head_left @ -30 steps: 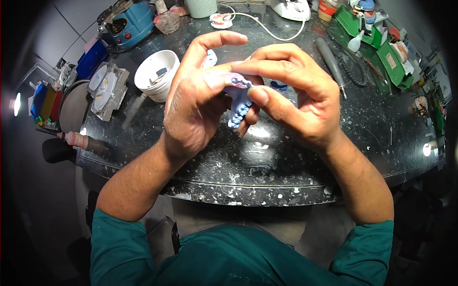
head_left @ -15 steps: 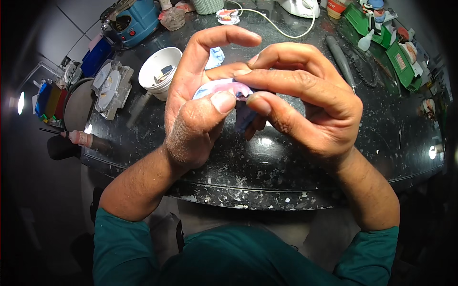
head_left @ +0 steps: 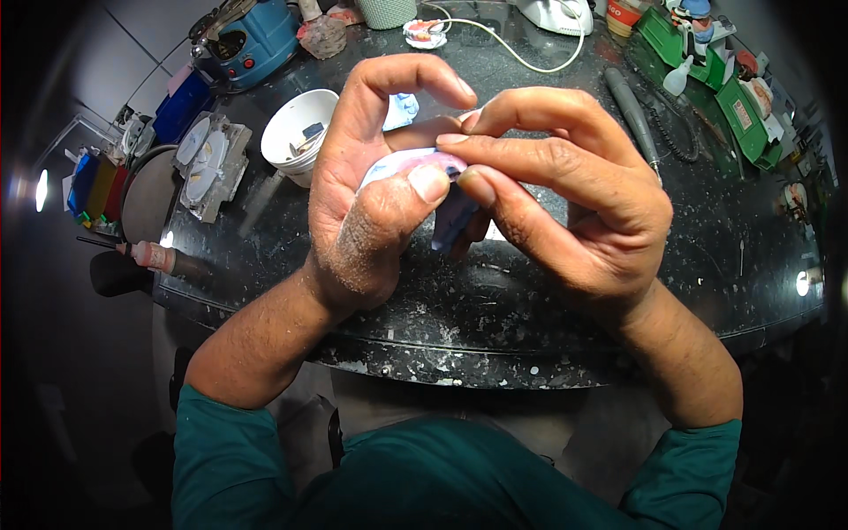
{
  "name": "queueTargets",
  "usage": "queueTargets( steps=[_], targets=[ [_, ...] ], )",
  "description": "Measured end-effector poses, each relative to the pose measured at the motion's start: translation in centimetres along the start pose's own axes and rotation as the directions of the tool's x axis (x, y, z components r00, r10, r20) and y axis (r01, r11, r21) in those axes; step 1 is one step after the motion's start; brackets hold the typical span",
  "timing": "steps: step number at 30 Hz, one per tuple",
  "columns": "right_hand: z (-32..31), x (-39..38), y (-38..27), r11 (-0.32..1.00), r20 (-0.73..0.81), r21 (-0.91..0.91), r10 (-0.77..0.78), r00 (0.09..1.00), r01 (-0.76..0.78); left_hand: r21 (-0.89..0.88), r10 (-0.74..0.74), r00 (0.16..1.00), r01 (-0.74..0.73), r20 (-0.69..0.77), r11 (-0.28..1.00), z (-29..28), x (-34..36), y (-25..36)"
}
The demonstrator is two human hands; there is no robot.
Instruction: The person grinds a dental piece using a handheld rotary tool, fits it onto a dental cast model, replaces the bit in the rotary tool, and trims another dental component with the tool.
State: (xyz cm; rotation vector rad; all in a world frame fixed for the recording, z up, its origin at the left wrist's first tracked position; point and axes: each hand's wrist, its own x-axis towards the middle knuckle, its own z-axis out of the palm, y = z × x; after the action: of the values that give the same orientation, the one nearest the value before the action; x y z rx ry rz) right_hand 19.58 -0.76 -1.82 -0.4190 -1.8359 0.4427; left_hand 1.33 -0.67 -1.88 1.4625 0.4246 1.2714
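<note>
Above the front part of the bench, my left hand is closed round a pale blue and white dental cast with a pink layer along its top. The left thumb presses on the pink part, while the left index finger arches up free of it. My right hand pinches the cast's right end between thumb and fingers. A small dark spot shows by the right thumb tip; I cannot make out what it is. Below the fingers hangs a bluish part of the held piece, partly hidden.
To the left stand a white tub with small pieces inside and a plaster block. Behind my left hand lies another blue cast. A grey handpiece, green trays and a blue machine stand farther out.
My left thumb has slid slightly right over the pink part, and the left index fingertip has bent lower. Both hands keep their hold on the cast.
</note>
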Motion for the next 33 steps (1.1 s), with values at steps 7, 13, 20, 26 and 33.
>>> queueTargets(
  steps=[7, 13, 20, 26, 33],
  targets=[
    [-0.2, 0.0, -0.3, 0.996, -0.010, -0.087, 0.002, 1.000, -0.003, -0.058, 0.028, 0.997, -0.024, 0.066, 0.998, 0.0, 0.4, 0.0],
    [-0.4, -0.4, 1.2, 0.994, 0.045, -0.102, 0.047, 0.998, -0.042, -0.259, -0.187, 0.978, 0.206, 0.095, 0.944, -0.7, 0.9, -0.9],
    [-0.5, 0.1, 1.4, 0.973, 0.046, -0.194, -0.121, 0.992, 0.128, -0.154, -0.198, 0.980, 0.192, -0.027, 0.969, 0.1, 0.9, -0.6],
    [-0.3, 0.0, 1.0, 0.964, 0.005, -0.261, -0.042, 0.999, 0.042, -0.180, -0.244, 0.967, 0.228, -0.073, 0.957, -0.3, 1.0, -1.5],
    [-0.3, -0.1, 1.6, 0.956, 0.008, -0.282, -0.087, 0.996, 0.085, -0.361, -0.375, 0.909, 0.294, -0.179, 0.885, 0.3, 0.8, -1.5]
  ],
)
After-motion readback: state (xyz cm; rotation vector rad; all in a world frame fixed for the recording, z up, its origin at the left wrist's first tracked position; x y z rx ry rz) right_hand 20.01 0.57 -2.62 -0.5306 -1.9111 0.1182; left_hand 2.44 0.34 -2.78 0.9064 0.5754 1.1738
